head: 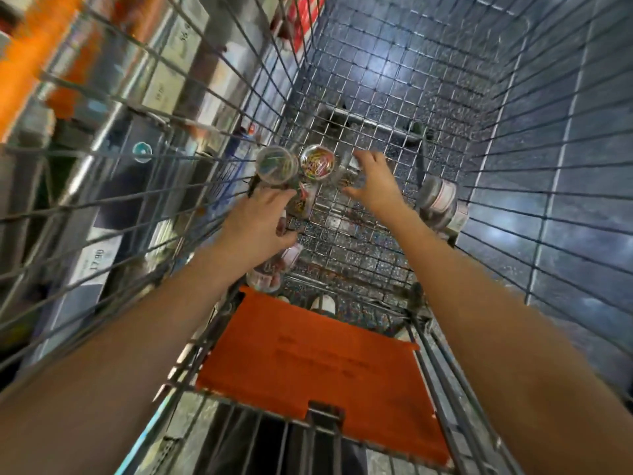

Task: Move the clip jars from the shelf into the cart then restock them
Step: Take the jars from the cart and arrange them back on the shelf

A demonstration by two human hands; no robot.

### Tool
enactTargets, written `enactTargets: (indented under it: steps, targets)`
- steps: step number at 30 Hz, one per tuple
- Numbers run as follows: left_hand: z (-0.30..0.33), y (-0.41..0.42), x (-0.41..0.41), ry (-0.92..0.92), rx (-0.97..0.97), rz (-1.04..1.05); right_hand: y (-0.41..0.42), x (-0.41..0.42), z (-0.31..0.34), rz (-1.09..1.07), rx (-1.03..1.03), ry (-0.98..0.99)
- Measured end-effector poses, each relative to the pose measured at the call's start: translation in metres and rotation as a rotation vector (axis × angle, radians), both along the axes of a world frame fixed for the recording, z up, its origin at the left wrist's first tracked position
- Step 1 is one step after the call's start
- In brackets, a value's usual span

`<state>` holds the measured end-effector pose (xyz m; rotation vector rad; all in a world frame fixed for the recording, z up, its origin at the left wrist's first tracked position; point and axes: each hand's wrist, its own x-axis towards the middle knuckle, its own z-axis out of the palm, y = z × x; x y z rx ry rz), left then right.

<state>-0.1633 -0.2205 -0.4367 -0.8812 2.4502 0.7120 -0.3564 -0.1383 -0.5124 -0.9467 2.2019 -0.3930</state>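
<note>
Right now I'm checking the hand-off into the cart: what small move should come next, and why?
Probably lower the right hand onto the clear jar at its fingertips and close round it. That hand hovers spread over the cart floor, while the left hand is already busy with the jars beside it. Blur hides whether the right hand touches yet.

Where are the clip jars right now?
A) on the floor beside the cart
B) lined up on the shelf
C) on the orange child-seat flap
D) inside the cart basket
D: the clip jars sit on the wire bottom of the cart, with the left hand and right hand reaching in among them.
</note>
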Motion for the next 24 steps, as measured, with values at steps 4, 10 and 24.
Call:
enactTargets:
  steps: [4, 10, 24]
  targets:
    - [0.007, 0.007, -0.001, -0.008, 0.084, -0.017, 0.022, 0.014, 0.008, 0.054, 0.114, -0.145]
    - [0.015, 0.021, 0.004, 0.007, 0.156, -0.050, 0.047, 0.037, 0.035, 0.050, 0.182, -0.345]
    - [-0.001, 0.036, 0.020, 0.025, 0.096, -0.167, 0.043, 0.084, 0.077, 0.096, 0.069, -0.545]
